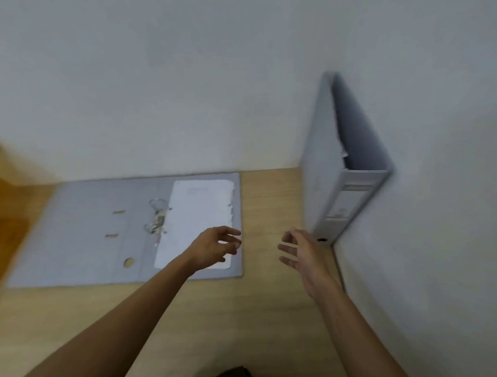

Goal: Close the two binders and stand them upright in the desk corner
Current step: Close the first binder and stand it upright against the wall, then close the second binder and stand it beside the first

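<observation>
while the closed binder (335,175) already stands in the far right corner of the tabletop (264,304), the open binder (95,238) lies flat along the far edge; both hands, left hand (214,248) and right hand (303,253), are open and empty. i would fold the left cover over the paper stack (196,223) first, then lift it by the spine.

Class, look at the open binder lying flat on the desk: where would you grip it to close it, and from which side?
Probably grip the open binder's right cover edge, coming from the right, where the left hand hovers. It lies flat and carries the papers, so folding it left over the rings closes it.
</observation>
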A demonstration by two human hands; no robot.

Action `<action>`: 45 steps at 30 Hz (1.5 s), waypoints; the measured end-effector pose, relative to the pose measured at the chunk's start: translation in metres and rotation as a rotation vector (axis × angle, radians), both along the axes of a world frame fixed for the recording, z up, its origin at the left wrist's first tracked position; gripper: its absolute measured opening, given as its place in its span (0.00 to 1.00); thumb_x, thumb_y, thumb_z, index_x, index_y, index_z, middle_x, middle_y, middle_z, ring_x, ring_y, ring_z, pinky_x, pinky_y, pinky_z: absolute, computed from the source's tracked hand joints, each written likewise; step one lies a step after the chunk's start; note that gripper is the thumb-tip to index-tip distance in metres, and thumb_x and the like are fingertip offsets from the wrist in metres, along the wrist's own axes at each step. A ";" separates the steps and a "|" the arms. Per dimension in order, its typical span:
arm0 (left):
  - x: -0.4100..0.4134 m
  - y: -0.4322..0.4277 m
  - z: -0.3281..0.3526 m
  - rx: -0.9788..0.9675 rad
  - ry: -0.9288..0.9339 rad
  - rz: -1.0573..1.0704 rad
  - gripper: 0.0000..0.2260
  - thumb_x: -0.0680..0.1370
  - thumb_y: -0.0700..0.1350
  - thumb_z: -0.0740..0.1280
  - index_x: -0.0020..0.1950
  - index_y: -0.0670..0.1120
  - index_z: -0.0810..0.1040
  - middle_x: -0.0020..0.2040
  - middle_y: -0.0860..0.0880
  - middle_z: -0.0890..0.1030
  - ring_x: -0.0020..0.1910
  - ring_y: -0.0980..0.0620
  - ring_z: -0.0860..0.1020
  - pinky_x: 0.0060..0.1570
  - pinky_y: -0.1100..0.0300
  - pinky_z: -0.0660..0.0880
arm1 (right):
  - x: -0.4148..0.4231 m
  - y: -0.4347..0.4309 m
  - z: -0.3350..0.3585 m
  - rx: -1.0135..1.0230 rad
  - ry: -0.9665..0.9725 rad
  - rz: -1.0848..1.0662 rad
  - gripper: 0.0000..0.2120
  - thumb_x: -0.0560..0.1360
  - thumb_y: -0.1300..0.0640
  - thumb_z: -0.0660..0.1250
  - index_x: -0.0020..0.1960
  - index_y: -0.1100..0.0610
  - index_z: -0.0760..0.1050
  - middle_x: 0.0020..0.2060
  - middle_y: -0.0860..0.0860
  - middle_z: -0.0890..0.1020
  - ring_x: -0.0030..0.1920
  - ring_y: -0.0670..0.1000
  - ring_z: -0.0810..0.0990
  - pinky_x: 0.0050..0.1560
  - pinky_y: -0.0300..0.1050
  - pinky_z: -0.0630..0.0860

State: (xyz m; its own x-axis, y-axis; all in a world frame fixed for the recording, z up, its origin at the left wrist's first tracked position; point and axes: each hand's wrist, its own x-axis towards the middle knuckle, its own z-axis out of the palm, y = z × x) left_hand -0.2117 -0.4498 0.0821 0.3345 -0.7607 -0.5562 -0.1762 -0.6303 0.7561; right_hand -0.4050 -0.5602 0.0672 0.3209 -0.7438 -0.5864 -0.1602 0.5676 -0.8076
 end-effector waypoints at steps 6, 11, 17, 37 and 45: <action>0.070 0.095 -0.009 -0.003 -0.005 0.272 0.13 0.82 0.42 0.65 0.67 0.44 0.78 0.59 0.45 0.85 0.57 0.47 0.85 0.55 0.51 0.80 | 0.067 0.051 -0.008 0.032 0.027 0.221 0.09 0.81 0.54 0.62 0.50 0.57 0.78 0.47 0.52 0.81 0.50 0.54 0.83 0.45 0.49 0.80; 0.118 0.159 -0.020 -0.016 -0.067 0.381 0.11 0.82 0.41 0.64 0.63 0.45 0.80 0.56 0.47 0.86 0.53 0.49 0.85 0.54 0.49 0.80 | 0.135 0.097 -0.013 0.062 0.076 0.335 0.08 0.80 0.55 0.65 0.53 0.59 0.79 0.48 0.53 0.82 0.49 0.54 0.84 0.50 0.51 0.81; 0.180 0.213 -0.033 -0.016 -0.091 0.442 0.12 0.81 0.42 0.66 0.64 0.48 0.79 0.56 0.51 0.85 0.56 0.50 0.82 0.56 0.52 0.79 | 0.235 0.151 -0.023 0.028 0.141 0.582 0.13 0.80 0.53 0.64 0.59 0.60 0.78 0.53 0.55 0.83 0.55 0.55 0.84 0.50 0.48 0.81; 0.323 0.314 -0.087 0.273 -0.305 0.426 0.32 0.79 0.40 0.66 0.82 0.49 0.58 0.81 0.42 0.61 0.78 0.39 0.63 0.75 0.44 0.65 | 0.351 0.234 -0.117 -0.832 0.639 1.306 0.30 0.84 0.49 0.53 0.83 0.51 0.47 0.83 0.46 0.44 0.83 0.49 0.43 0.79 0.47 0.58; 0.311 0.320 -0.103 0.385 -0.287 0.744 0.36 0.76 0.45 0.71 0.80 0.43 0.58 0.79 0.39 0.61 0.76 0.35 0.61 0.72 0.40 0.66 | 0.291 0.256 -0.121 -0.812 0.616 1.276 0.28 0.84 0.49 0.52 0.83 0.48 0.52 0.83 0.42 0.47 0.83 0.46 0.45 0.78 0.43 0.55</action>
